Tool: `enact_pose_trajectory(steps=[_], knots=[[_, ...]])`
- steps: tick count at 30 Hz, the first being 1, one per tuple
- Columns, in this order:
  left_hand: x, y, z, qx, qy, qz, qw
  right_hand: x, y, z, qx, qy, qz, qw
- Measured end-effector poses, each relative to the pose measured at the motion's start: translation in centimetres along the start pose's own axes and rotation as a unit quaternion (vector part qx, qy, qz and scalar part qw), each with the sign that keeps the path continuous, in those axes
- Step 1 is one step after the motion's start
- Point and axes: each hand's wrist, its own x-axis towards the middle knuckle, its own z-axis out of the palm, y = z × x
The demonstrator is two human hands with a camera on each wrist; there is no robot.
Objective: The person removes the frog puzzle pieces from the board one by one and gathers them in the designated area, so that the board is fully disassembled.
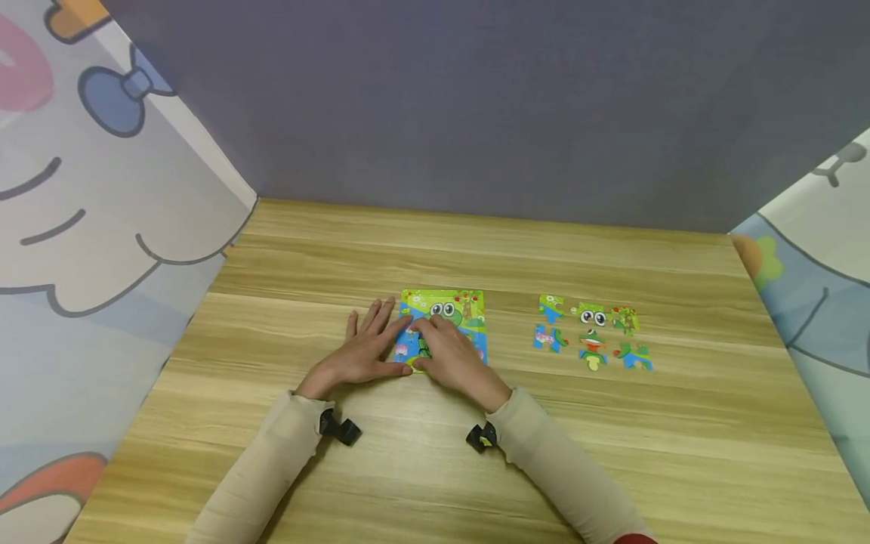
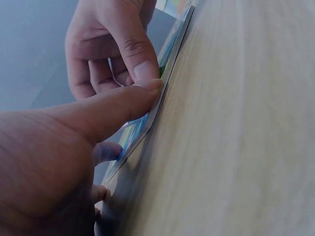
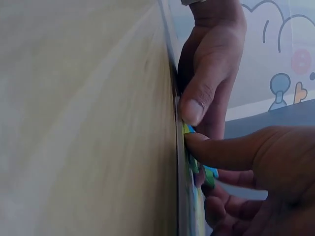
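Observation:
A square frog jigsaw board [image 1: 478,297] lies flat on the table, its lower middle covered by my hands. My left hand [image 1: 360,353] rests at its left edge, fingers spread, with the thumb at the lower left corner. My right hand [image 1: 450,355] reaches over the board and pinches a small green and blue puzzle piece [image 3: 210,176] between thumb and fingers, low over the surface. In the left wrist view the two thumbs meet at the board's near edge [image 2: 170,73]. How the piece sits against the board is hidden by the fingers.
To the right of the board lie several loose puzzle pieces in two rows, among them a frog-eyes piece [image 1: 592,316] and a mouth piece [image 1: 593,341]. The wooden table [image 1: 408,468] ends at a grey partition [image 1: 476,113] behind. Cartoon-printed panels [image 1: 122,196] stand at both sides.

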Motion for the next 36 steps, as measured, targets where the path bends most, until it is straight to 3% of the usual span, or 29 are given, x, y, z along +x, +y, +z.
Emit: enact_pose_trajectory(steps=[5, 14, 22, 36], knots=[[0.0, 0.0, 0.0, 0.000, -0.005, -0.007, 1.0000, -0.1, 0.0, -0.4, 0.013, 0.011, -0.020, 0.9997], [-0.1, -0.1, 0.0, -0.003, 0.002, 0.001, 1.0000, 0.3, 0.7, -0.8, 0.109, 0.015, -0.059, 0.9922], [0.0, 0.0, 0.0, 0.004, -0.004, 0.000, 1.0000, 0.0, 2.1, -2.1, 0.195, 0.003, -0.047, 0.9796], [0.0, 0.1, 0.0, 0.002, 0.002, -0.003, 1.0000, -3.2, 5.4, -4.4, 0.271, -0.008, 0.005, 0.9625]])
